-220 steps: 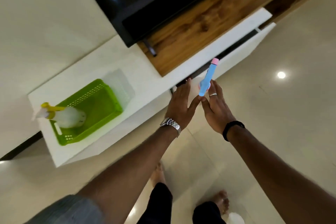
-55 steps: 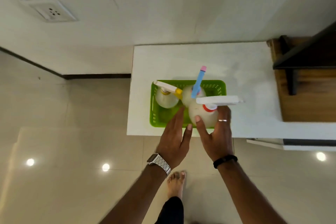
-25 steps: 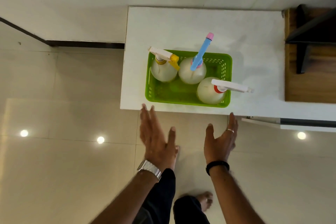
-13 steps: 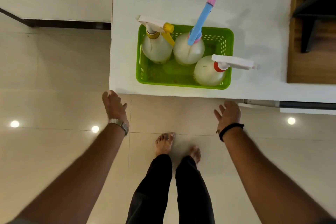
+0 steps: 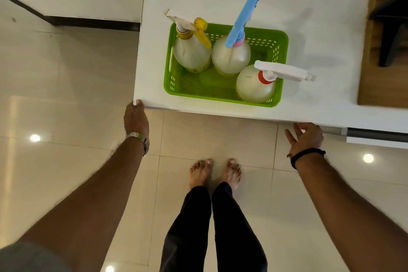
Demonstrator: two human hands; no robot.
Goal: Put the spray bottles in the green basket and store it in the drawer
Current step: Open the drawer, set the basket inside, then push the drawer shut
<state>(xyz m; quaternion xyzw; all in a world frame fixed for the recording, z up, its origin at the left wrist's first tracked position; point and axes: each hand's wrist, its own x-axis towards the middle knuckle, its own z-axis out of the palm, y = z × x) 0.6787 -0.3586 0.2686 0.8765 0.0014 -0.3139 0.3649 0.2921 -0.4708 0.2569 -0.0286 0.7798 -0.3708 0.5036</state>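
Observation:
A green basket [image 5: 209,94] stands on the white cabinet top [image 5: 313,20], near its front edge. Three translucent spray bottles stand upright in it: one with a yellow trigger [image 5: 192,53] at the left, one with a blue and pink head [image 5: 230,55] in the middle, one with a red collar and white nozzle [image 5: 254,86] at the front right. My left hand [image 5: 135,119] is at the top's front left corner, thumb on the edge, fingers hidden beneath. My right hand [image 5: 306,137] is just under the front edge further right, fingers apart.
To the right, a white drawer [image 5: 375,138] sticks out a little below the top. A wooden shelf [image 5: 373,77] with a black stand [image 5: 393,20] adjoins the top on the right. My bare feet [image 5: 215,172] stand on glossy floor tiles in front.
Both hands left the basket, spread apart and rose to the cabinet's front edge. The left now touches the corner. The view has dropped closer to the cabinet.

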